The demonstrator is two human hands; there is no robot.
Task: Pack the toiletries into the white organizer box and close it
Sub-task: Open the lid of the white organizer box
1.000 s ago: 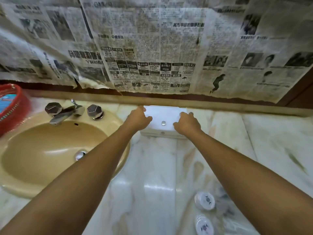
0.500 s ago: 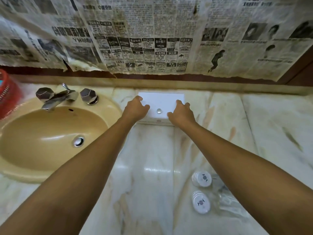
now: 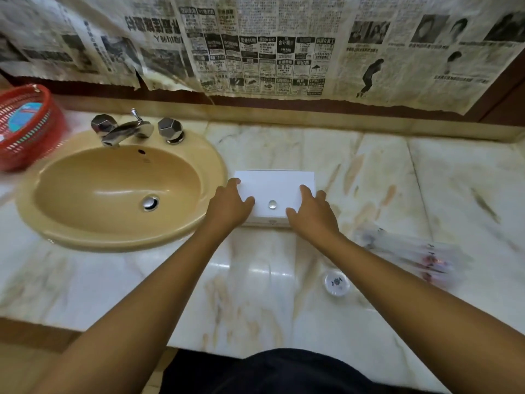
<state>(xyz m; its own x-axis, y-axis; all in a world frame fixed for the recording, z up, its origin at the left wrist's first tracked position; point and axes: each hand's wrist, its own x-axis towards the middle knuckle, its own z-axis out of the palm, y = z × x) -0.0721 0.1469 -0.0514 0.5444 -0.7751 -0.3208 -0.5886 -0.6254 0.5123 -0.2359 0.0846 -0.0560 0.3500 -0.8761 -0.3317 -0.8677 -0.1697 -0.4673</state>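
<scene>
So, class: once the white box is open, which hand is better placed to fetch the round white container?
Probably the right hand: the round white container lies on its side of the white box; the left hand sits sink-side.

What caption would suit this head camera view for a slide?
Both hands, left and right, grip the closed white box on the marble counter beside the sink, toiletries still unpacked.

Clear packets (image 3: 409, 251) right of box: motion-blurred, contents unreadable. Red basket (image 3: 42, 132) cut by left edge. Box (image 3: 275, 186) corners under hands.

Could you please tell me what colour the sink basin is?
The sink basin is beige-yellow, seen in the head view.
</scene>
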